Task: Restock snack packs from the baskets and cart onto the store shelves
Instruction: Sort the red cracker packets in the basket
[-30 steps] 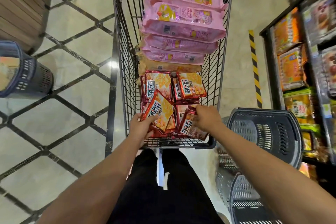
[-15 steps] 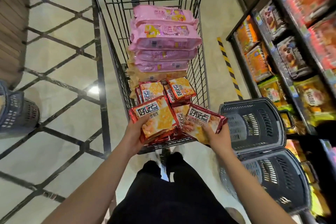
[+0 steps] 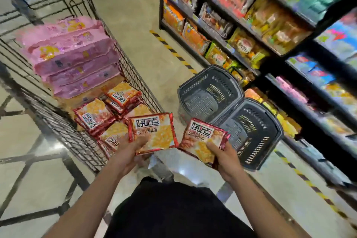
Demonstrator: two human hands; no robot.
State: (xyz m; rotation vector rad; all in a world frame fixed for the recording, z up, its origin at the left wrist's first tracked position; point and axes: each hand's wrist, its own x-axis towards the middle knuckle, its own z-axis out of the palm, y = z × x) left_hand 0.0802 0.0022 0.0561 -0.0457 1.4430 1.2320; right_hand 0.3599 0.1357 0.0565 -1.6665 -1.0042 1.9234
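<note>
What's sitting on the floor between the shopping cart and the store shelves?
In the head view, two dark grey plastic baskets stand there, side by side, between the wire cart and the shelves.

A glossy beige stone floor (image 3: 135, 11) runs between the fixtures, its surface catching a bright patch of reflected light (image 3: 182, 172) near the bottom centre. To the left, dark inlaid lines (image 3: 29, 158) cross the paler tiles in a diamond pattern (blurred toward the edges of the frame). A yellow-and-black striped hazard tape (image 3: 172, 50) lies flat on the floor along the foot of the fixtures at right, and shows again lower right (image 3: 309, 183). At the bottom, the person's black trousers (image 3: 173, 210) fill the middle of the view.
</note>
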